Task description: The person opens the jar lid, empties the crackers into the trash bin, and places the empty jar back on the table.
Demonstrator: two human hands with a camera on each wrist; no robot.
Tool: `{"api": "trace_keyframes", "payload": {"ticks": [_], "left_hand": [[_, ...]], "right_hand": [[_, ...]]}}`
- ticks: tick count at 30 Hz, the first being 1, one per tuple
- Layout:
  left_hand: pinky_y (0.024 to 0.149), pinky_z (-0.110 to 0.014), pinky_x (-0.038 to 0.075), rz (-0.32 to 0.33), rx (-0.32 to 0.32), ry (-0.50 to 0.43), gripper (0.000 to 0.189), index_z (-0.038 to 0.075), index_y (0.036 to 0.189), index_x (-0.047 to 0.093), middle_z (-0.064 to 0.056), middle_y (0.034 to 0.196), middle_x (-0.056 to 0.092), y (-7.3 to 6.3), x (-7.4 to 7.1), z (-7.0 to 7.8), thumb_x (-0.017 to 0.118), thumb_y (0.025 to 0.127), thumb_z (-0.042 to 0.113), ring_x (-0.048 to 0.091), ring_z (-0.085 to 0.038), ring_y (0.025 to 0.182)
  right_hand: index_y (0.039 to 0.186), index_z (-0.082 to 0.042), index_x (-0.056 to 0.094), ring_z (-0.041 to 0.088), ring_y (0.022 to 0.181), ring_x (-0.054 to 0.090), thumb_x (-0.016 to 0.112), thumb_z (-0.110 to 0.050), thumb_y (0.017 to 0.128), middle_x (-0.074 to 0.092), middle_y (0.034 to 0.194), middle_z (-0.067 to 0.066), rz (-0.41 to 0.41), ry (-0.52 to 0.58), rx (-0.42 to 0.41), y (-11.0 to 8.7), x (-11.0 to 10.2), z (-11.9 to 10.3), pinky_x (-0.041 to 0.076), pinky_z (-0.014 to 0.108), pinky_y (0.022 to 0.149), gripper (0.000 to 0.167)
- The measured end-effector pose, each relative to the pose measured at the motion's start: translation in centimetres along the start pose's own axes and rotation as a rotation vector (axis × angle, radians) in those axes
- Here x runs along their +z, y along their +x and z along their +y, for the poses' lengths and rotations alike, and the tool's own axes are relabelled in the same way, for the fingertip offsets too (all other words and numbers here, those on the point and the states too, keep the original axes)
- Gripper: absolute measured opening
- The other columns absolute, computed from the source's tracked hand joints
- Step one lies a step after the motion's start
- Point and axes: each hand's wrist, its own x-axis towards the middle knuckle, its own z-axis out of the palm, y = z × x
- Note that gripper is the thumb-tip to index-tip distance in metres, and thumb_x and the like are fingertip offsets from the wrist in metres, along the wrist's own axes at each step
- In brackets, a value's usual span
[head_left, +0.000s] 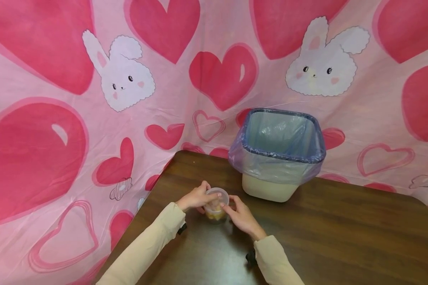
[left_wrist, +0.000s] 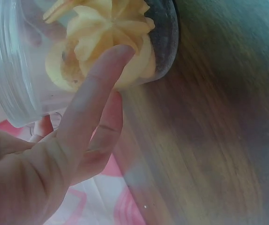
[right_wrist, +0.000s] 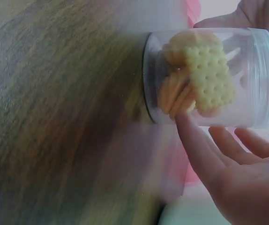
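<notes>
Between the two hands, a clear plastic jar [head_left: 215, 215] stands upright with its ribbed lid [right_wrist: 265, 77] on top. Through its wall show swirled butter cookies [left_wrist: 108, 30] and a pale rectangular cracker [right_wrist: 211, 76]. My left hand [head_left: 196, 198] holds the jar from the left, its thumb reaching over the lid in the head view. One left finger lies along the jar's wall in the left wrist view. From the right, my right hand [head_left: 242, 217] holds the jar, thumb at the lid's edge and a fingertip against the lower wall.
A cream bin [head_left: 267, 190] lined with a purple-tinted plastic bag [head_left: 271, 170] stands on the brown wooden table [head_left: 342, 233], behind and right of the jar. A pink cloth [head_left: 171, 91] with hearts and rabbits hangs behind the table and along its left side.
</notes>
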Motion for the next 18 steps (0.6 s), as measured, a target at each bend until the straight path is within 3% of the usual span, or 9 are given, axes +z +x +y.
{"api": "trace_keyframes", "payload": {"ticks": [11, 18], "left_hand": [[0.057, -0.045, 0.058, -0.059, 0.020, 0.046, 0.048, 0.006, 0.117, 0.049, -0.015, 0.109, 0.061, 0.2, 1.0, 0.9, 0.063, 0.090, 0.044, 0.064, -0.021, 0.075], [0.053, -0.046, 0.057, -0.074, 0.052, 0.074, 0.044, 0.010, 0.115, 0.056, -0.011, 0.104, 0.063, 0.5, 1.5, 1.5, 0.061, 0.091, 0.046, 0.063, -0.022, 0.076]], "right_hand": [[0.127, -0.001, 0.053, 0.021, 0.094, 0.060, 0.059, -0.033, 0.096, 0.064, 0.115, 0.014, 0.052, -0.129, -0.045, -0.4, -1.1, 0.2, 0.049, 0.035, 0.080, 0.046], [0.128, -0.003, 0.053, 0.026, 0.105, 0.060, 0.057, -0.035, 0.096, 0.063, 0.122, 0.014, 0.041, -0.151, -0.035, -0.6, -2.1, 0.4, 0.049, 0.042, 0.088, 0.045]]}}
